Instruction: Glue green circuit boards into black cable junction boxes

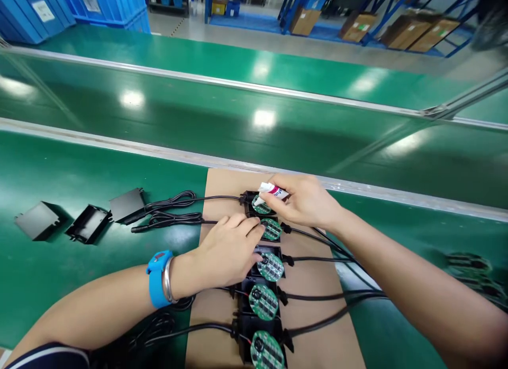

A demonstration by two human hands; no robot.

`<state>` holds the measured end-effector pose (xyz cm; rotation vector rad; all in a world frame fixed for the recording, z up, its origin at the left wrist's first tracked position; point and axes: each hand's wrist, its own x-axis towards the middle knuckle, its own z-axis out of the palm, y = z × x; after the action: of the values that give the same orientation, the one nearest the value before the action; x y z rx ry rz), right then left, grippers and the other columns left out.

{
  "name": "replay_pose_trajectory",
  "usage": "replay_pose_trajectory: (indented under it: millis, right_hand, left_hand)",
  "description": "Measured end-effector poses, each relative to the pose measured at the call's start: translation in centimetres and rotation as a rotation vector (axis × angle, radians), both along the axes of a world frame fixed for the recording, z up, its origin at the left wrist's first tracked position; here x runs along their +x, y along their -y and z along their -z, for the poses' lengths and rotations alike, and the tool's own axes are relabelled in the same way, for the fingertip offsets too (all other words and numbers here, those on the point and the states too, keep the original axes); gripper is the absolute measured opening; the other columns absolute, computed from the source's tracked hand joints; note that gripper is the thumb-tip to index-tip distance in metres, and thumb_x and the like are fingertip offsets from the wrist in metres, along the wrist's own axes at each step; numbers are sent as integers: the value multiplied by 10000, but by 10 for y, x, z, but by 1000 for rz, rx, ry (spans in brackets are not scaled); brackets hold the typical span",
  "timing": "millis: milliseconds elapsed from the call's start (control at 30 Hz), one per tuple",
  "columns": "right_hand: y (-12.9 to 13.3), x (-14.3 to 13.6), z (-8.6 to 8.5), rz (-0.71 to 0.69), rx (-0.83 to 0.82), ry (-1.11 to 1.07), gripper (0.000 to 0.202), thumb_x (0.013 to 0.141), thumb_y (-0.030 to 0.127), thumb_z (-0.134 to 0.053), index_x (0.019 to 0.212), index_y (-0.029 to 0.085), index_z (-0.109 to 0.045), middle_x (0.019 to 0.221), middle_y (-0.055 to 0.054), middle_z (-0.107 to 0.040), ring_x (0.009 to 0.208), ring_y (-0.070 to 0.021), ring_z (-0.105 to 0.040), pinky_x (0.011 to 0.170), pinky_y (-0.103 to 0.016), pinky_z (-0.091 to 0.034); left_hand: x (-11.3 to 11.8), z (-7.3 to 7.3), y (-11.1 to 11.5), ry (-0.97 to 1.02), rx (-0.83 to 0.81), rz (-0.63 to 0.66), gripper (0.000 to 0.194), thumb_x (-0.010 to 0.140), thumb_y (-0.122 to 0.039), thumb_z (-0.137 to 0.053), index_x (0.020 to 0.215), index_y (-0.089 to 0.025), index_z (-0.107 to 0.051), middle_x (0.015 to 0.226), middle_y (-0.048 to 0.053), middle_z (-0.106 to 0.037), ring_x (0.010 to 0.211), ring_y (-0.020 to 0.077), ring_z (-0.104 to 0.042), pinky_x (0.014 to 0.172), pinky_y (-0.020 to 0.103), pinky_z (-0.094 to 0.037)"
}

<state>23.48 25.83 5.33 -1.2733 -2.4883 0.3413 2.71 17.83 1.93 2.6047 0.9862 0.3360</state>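
our right hand (307, 200) pinches the tube (273, 189) over the far end of the cardboard (317, 353), maybe to aim. our left hand (230, 247) maybe steadies green discs (271, 267) on it; we can't tell that grip.

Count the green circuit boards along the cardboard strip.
5, top to bottom: first board by the white tube, partly hidden; second board and third board beside the left hand; fourth board below; fifth board at the bottom edge. More may lie off-frame.

I list remotely: blue shelving (246, 23), cardboard boxes (359, 26) aboard; grey floor (190, 31); blue crates (24, 20), upper left; green surfaces (190, 110), pale rails (119, 143), white light reflections (264, 119).
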Motion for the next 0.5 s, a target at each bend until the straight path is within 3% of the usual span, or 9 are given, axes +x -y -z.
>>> replay_pose_trajectory:
  millis: [133, 500]
  right_hand:
    - [-3, 1, 1, -78, 31, 6, 246, 923, 367, -478, 767, 199, -566, 657, -16, -604, 561, -131, -493, 568, -275, -354]
    - [-2, 0, 0, -94, 25, 25, 200, 921, 354, -494, 768, 231, -528, 658, -22, -594, 562, -156, -476, 556, -306, -356]
  left_hand:
    - [1, 0, -1, 11, -16, 4, 539, 927, -347, -633, 1370, -58, -527, 1375, 160, -585, 1213, 328, -508, 974, 493, -508]
    - [1, -2, -1, 16, -32, 19, 551, 913, -326, -652, 1370, -46, -523, 1346, 161, -584, 1202, 330, -499, 991, 486, -498]
